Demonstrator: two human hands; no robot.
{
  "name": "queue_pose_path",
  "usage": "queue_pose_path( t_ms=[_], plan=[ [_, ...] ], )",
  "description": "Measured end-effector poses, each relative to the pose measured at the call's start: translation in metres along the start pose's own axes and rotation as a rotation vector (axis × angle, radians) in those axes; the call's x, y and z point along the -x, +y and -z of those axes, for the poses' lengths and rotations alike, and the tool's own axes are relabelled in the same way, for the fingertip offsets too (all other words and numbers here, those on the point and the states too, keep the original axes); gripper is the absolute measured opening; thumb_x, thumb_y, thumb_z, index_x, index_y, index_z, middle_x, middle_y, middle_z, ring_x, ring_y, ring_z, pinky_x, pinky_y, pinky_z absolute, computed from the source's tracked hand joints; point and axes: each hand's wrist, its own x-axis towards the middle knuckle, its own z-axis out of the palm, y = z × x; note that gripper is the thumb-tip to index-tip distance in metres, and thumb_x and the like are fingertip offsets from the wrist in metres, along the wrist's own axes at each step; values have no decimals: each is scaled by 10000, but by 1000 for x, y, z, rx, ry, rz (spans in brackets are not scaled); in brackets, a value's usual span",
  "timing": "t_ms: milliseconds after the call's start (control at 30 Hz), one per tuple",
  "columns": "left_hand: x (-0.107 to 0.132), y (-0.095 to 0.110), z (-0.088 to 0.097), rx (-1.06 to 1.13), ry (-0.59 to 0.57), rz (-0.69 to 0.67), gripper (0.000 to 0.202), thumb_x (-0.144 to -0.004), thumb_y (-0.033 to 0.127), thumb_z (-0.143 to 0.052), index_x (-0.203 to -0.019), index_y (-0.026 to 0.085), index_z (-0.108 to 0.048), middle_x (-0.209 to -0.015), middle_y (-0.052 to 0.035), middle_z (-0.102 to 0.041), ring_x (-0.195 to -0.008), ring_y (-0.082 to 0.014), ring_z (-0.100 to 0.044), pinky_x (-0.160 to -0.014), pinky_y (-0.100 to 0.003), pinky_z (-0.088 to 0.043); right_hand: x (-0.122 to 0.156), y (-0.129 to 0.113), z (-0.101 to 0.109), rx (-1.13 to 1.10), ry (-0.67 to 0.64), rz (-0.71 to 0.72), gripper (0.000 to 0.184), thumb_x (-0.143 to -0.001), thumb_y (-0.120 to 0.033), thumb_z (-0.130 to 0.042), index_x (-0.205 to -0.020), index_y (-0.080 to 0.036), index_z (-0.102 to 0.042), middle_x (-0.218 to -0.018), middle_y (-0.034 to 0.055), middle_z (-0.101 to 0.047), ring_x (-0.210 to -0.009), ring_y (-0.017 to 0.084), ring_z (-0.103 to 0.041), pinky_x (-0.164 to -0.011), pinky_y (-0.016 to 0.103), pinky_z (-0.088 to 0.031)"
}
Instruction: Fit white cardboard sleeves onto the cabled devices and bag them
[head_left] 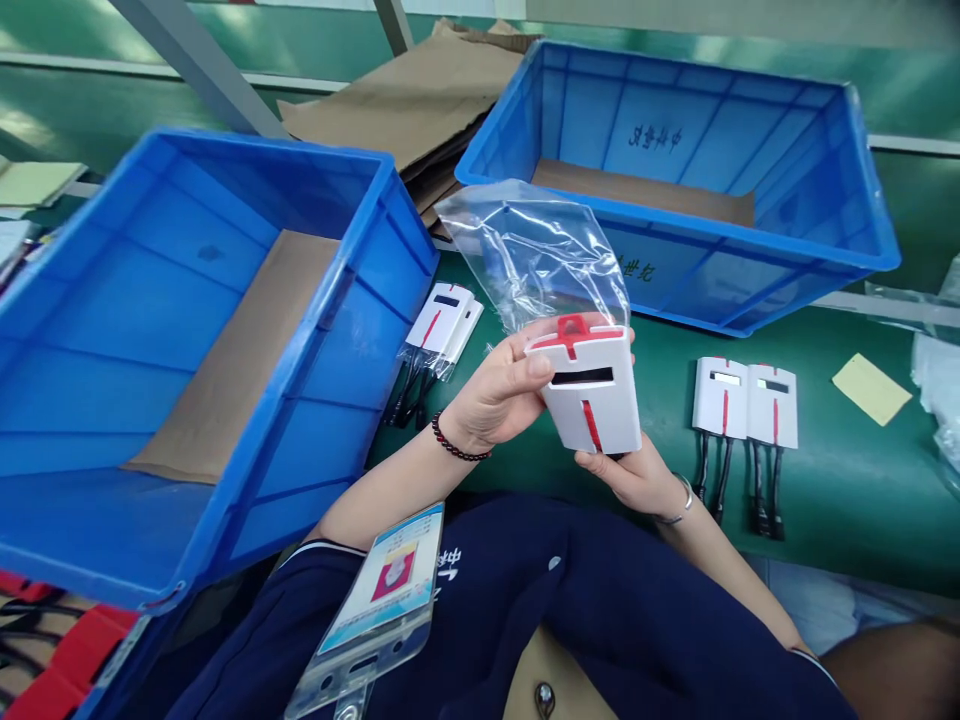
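Note:
A white plastic device (589, 405) with red trim, a red loop at its top and a dark window faces me, held up between both hands. My left hand (517, 385) grips its left side, thumb on the front near the window. At the lower right corner, my right hand (631, 478) is closed on the device from below, most of its fingers hidden behind it. A clear plastic bag (544, 245) rises behind the top of the device; whether the fingers pinch it as well is hidden.
Two similar devices (746, 405) with black cables lie on the green table (847, 500) to the right, near a yellow paper slip (871, 389). More devices (441, 322) lie at left. Blue crates (300, 330) (675, 225) stand left and behind, with brown cardboard sheets (405, 95) between.

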Motion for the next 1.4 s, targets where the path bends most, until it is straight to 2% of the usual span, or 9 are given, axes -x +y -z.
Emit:
queue_pose_path(
  t_ms=[133, 333, 433, 600, 967, 1100, 1233, 1300, 1400],
  plan=[
    [1, -8, -1, -44, -56, 7, 730, -619, 604, -858, -1216, 219, -687, -1364, -135, -640, -1307, -405, -559, -1066, -511, -492, -1, 8, -6, -212, -9, -71, 406, -924, -588, -568, -992, -191, -613, -786, 33, -644, -717, 169, -589, -658, 304, -521],
    [-5, -2, 8, -177, -216, 24, 784, -664, 665, -806, -1279, 198, -674, -1339, -166, -651, -1299, -396, -570, -1096, -527, -462, -1, 8, -5, -411, -128, -173, 451, -914, -604, -576, -732, -206, -470, -574, -62, -386, -514, 84, -339, -483, 240, -335],
    [-13, 4, 12, -202, -243, 24, 795, -642, 694, -801, -1244, 187, -696, -1332, -183, -652, -1291, -405, -574, -1068, -512, -489, -2, 3, -4, -409, -145, -195, 458, -909, -604, -582, -721, -206, -458, -556, -73, -356, -496, 76, -317, -463, 233, -314],
    [-17, 3, 14, -204, -412, 56, 705, -707, 577, -817, -1311, 247, -661, -1356, -157, -643, -1305, -371, -573, -1051, -478, -511, -1, -1, -8, -513, -156, -252, 459, -868, -623, -627, -778, -207, -455, -563, -87, -351, -478, 63, -296, -442, 218, -284],
    [10, -11, 12, -331, -159, -252, 532, -733, 377, -847, -1229, 255, -699, -1247, -78, -707, -1171, -263, -659, -984, -325, -528, -4, -8, -6, -554, -49, -222, 487, -859, -623, -650, -698, -212, -443, -548, -75, -339, -465, 64, -278, -426, 238, -236],
    [1, -14, 9, -186, -72, -288, 522, -762, 621, -753, -1082, 209, -733, -1068, -88, -752, -1050, -259, -705, -892, -330, -564, -2, -7, -5, -559, -60, -236, 460, -837, -604, -685, -735, -199, -494, -551, -71, -360, -456, 65, -290, -416, 237, -242],
    [-18, -11, 0, 53, 48, -194, 769, -652, 861, -640, -1043, 201, -700, -951, -88, -759, -990, -316, -719, -808, -392, -584, -4, -8, -4, -546, -53, -216, 460, -830, -589, -700, -712, -196, -492, -543, -66, -364, -448, 64, -297, -406, 233, -228],
    [-25, -9, -7, 111, 67, -163, 747, -685, 813, -670, -1099, 192, -707, -1001, -84, -764, -1007, -293, -718, -817, -365, -584, -8, -10, -2, -538, -21, -195, 477, -845, -602, -676, -695, -205, -458, -536, -78, -326, -442, 57, -262, -403, 228, -205],
    [-28, -9, -15, 149, 109, -200, 465, -790, 578, -758, -1058, 198, -754, -1019, -40, -775, -950, -186, -726, -806, -255, -575, -12, -13, 0, -523, 42, -170, 490, -878, -592, -644, -667, -215, -414, -523, -90, -291, -443, 52, -239, -406, 223, -193]
  ],
)
